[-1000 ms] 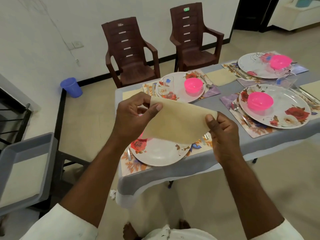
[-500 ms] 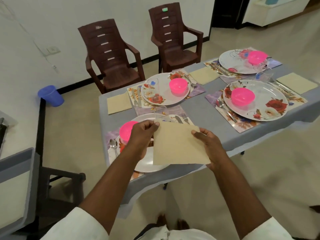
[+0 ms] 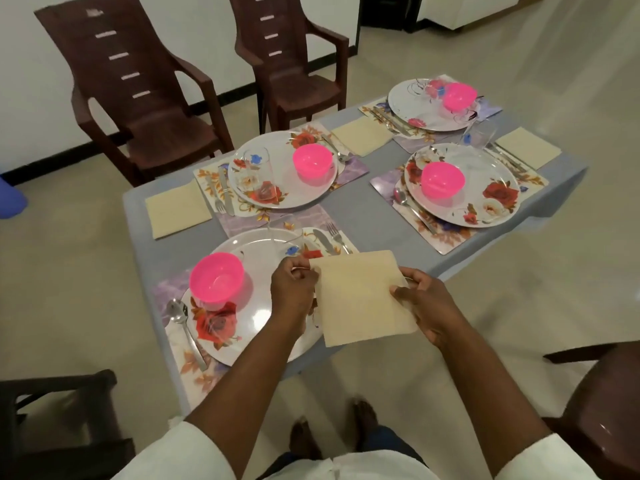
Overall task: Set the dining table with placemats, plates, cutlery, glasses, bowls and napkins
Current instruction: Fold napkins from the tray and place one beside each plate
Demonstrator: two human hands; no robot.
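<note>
I hold a cream napkin flat between both hands, at the near edge of the grey table. My left hand pinches its left edge and my right hand grips its right edge. The napkin hangs just right of the nearest floral plate, which carries a pink bowl and lies on a placemat. A spoon lies left of that plate, a knife and fork at its far right. A clear glass stands on the plate's far rim.
Three other settings with floral plates, pink bowls, cutlery and glasses fill the table, each with a cream napkin beside it. Two brown plastic chairs stand behind the table. Another chair is at my right and dark furniture at my left.
The napkin has come down and to the right, from above the plate to the table's near edge beside it. The view has tilted down and closer to the table.
</note>
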